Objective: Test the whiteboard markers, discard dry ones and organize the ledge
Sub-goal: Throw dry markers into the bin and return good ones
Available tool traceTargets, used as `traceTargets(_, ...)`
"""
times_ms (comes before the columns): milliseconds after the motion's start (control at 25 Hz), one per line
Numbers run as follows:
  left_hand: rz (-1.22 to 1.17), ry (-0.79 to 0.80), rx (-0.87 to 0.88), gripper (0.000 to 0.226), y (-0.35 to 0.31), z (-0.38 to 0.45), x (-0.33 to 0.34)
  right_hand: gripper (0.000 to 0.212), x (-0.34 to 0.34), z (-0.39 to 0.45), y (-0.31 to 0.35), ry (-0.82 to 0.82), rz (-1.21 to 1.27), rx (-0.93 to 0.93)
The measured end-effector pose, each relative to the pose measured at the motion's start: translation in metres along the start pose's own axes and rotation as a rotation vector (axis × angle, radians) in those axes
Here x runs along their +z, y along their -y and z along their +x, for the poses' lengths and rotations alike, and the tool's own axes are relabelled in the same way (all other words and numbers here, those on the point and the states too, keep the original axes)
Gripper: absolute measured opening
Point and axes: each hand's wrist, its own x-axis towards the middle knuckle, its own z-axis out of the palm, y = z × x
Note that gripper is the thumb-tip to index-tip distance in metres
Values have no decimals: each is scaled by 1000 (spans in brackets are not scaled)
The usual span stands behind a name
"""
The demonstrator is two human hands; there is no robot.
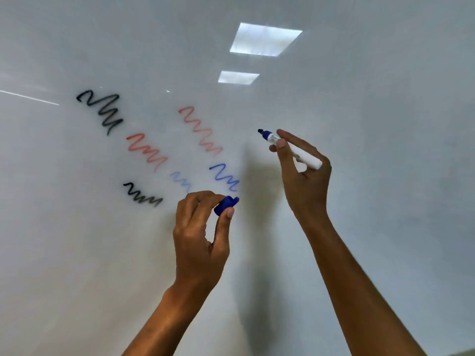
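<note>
Right hand (305, 173) grips an uncapped blue whiteboard marker (293, 149), fingers curled round the white barrel, thumb near the blue collar. Long axis runs from the butt at lower right to the dark tip at upper left. Tip points at the whiteboard (385, 124) but stands off it, right of the scribbles.

Left hand (200, 235) pinches the blue cap (225, 204) between thumb and curled fingers, below and left of the marker. Which end of the cap is open, I cannot tell.

Key relation: cap lies down-left of the tip, well apart, not on the marker's axis. Recapping likely needs the two lined up first.

Board already carries two black, two red and two blue squiggles; faint blue squiggle (181, 181) sits beside the stronger blue squiggle (224, 176). Ledge not in view.
</note>
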Motion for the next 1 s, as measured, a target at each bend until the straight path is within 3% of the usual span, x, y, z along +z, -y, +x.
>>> traceTargets(200, 120, -56, -37, 29, 9, -6, -12, 19, 37, 51, -13, 56, -247, -351)
traceTargets(320, 186, -69, -18, 30, 17, -2, -14, 17, 42, 65, -24, 0, -399, -466)
traceTargets(400, 204, -74, -5, 29, 22, 4, -16, 16, 39, 66, -28, -75, -379, -465)
traceTargets(560, 218, -84, 16, 27, 29, 10, -14, 18, 31, 52, -38, -25, -448, -500)
traceTargets(680, 208, -81, 0, 28, 32, 7, -9, 18, 21, 47, -42, -90, -352, -417)
traceTargets(840, 184, -66, -8, 28, 34, 1, -3, 18, 14, 36, -53, -36, -426, -493)
traceTargets(1000, 179, -44, -32, 29, 34, -6, -2, 18, 0, 33, -57, -93, -394, -413)
